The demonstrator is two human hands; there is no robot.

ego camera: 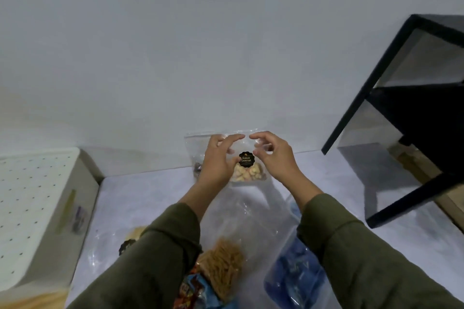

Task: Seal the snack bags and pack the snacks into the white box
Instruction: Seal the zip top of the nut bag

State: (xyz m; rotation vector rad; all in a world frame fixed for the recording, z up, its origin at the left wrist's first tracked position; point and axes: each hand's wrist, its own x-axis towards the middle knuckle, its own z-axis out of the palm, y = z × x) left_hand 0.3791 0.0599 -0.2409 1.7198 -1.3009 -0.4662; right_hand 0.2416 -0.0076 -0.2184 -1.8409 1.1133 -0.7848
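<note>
A clear zip bag of pale biscuits with a round black label stands upright at the far side of the table, against the wall. My left hand grips its left half, thumb in front just beside the label and fingers curled over the upper part. My right hand holds the right half the same way, fingertips near the top edge. The two hands' fingertips nearly meet at the bag's top. The white box with a dotted lid sits at the left; the lid is on.
Closer to me lie a clear bag of orange stick snacks, a bag of blue-wrapped snacks, a bag with yellow snacks and an empty-looking clear bag. A black-framed stand rises at the right.
</note>
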